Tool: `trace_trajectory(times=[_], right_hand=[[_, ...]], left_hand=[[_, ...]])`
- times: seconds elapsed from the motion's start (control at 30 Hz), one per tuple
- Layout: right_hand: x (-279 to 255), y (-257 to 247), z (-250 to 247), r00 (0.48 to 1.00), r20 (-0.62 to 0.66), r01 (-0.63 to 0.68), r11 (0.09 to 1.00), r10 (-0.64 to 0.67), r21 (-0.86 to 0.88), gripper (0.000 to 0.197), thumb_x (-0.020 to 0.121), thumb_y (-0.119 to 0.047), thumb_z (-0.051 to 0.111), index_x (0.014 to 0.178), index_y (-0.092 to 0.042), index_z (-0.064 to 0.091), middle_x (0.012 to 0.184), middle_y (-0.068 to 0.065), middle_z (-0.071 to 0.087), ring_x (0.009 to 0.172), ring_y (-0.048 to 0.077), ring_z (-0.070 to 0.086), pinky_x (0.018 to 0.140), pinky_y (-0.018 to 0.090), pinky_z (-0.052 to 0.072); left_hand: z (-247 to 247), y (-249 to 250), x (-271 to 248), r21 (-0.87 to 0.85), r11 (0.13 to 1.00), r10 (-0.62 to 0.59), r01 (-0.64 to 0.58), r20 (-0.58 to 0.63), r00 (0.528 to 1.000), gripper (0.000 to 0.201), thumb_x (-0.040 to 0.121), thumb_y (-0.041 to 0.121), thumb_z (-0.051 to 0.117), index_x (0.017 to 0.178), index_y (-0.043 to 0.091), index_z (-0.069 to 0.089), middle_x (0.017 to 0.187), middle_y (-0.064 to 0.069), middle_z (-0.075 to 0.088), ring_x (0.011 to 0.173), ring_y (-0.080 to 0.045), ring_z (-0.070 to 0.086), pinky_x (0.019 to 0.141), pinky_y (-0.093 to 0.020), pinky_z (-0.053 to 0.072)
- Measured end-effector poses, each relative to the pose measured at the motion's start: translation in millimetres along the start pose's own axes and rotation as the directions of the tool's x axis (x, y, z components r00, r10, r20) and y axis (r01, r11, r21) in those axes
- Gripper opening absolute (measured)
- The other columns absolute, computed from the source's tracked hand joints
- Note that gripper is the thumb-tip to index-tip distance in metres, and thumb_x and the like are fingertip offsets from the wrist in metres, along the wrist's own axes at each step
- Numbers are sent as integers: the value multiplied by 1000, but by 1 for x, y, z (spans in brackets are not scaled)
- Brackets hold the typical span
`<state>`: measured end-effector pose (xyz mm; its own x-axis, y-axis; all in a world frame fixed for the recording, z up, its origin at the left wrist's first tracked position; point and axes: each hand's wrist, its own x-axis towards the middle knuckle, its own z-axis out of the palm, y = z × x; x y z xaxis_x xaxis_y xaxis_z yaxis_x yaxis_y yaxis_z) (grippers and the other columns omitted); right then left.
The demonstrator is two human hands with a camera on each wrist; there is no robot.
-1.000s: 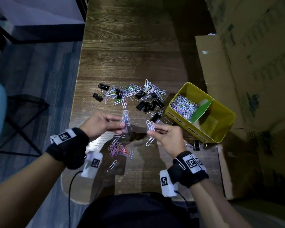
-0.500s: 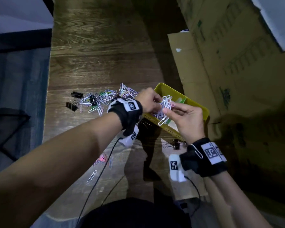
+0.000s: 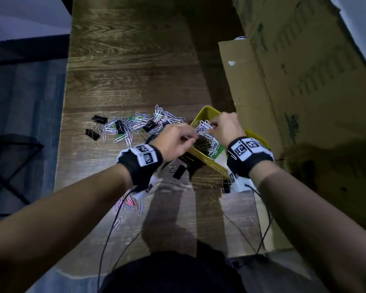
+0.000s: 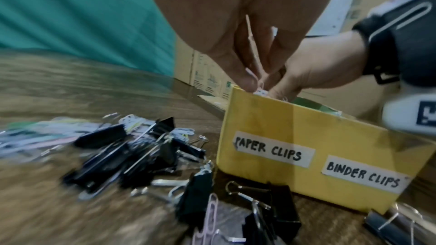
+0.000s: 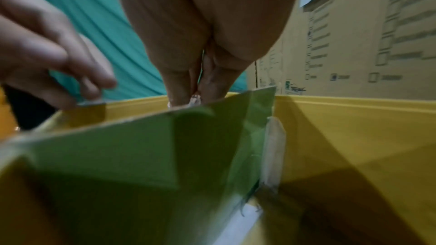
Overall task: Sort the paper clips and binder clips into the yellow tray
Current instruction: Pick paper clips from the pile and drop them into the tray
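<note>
The yellow tray (image 3: 212, 164) stands at the right of the wooden table, and a green divider (image 3: 219, 150) splits it in two. Its front wall (image 4: 271, 128) carries the labels PAPER CLIPS and BINDER CLIPS. My left hand (image 3: 188, 138) and right hand (image 3: 212, 126) meet above the left compartment, each pinching a bunch of paper clips (image 3: 203, 124). A heap of paper clips (image 3: 210, 143) lies in that compartment. In the right wrist view my fingertips (image 5: 175, 98) pinch clips just behind the divider (image 5: 141, 146). Loose paper clips (image 3: 135, 123) and black binder clips (image 3: 99, 119) are scattered to the tray's left.
Cardboard boxes (image 3: 294, 81) rise close behind and right of the tray. More binder clips (image 4: 280, 204) lie at the tray's front wall, and a small pile of coloured paper clips (image 3: 127, 203) sits nearer me. Wrist cables (image 3: 106, 240) trail over the near table edge.
Both hands have gone from the middle of the table to the tray's left compartment with their paper clips, then sunk lower over it.
</note>
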<state>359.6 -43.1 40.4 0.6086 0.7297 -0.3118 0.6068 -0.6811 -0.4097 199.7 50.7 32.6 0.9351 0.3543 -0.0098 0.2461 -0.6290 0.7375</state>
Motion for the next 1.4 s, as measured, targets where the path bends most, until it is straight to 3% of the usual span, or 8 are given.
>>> trace_trajectory(times=[0.1,0.23,0.53,0.7,0.83,1.07,1.27,1.4], right_hand=[[7,-8,8,993,115,7,991,8,-136,32,85,-18,70,116,-13,65,112,18,63,97,32,63,86,37,53],[7,-14,15,988,151,12,983,16,-181,31,82,-21,73,109,-9,64,105,14,67,93,31,65,81,39,55],[-54,-52,20,967,-33,249,963,-254,-99,30,90,-30,59,118,-20,64,113,9,64,99,28,61,86,44,51],[-108,-80,83,837,410,407,913,-362,-25,17,90,-23,60,103,-19,70,97,2,69,83,17,64,77,33,55],[-135,-87,135,711,656,402,912,-253,-84,14,86,-23,65,91,-11,71,94,8,71,84,24,67,79,37,56],[-158,-101,174,778,556,425,897,-293,-122,27,91,-32,56,105,-11,64,102,14,66,92,30,63,79,35,52],[-158,-102,179,847,395,414,908,-355,-71,63,84,-28,67,138,-17,35,135,6,39,125,26,42,99,37,40],[-148,-103,178,794,426,526,841,-432,-127,93,80,-33,72,149,-19,12,149,7,24,136,26,26,110,40,29]], left_hand=[[-15,-15,-29,-110,987,-132,117,-138,982,12,87,18,61,93,15,70,91,4,65,82,-7,60,70,-12,48],[-34,-58,-74,45,972,-233,231,28,972,14,88,15,59,98,19,68,95,0,67,75,-7,60,67,-29,54],[8,-112,-185,372,921,-238,116,303,923,58,84,19,21,139,7,37,151,-11,26,140,-25,21,113,-46,25],[23,-97,-237,285,942,-260,178,284,923,66,82,32,28,145,12,25,154,-5,16,142,-20,10,116,-41,15],[0,-89,-259,249,934,-278,255,59,959,32,76,20,41,101,15,61,107,-5,59,97,-23,57,81,-33,50],[-2,-63,-272,346,919,-321,191,372,871,25,68,35,36,66,22,57,72,5,59,57,-13,60,44,-17,44],[-1,-79,-246,286,889,-394,357,85,915,19,76,26,50,91,19,59,95,-2,57,85,-25,59,62,-30,49],[4,-78,-243,383,804,-512,456,54,857,79,70,54,67,135,23,34,120,-5,42,106,-24,47,71,-36,53]])
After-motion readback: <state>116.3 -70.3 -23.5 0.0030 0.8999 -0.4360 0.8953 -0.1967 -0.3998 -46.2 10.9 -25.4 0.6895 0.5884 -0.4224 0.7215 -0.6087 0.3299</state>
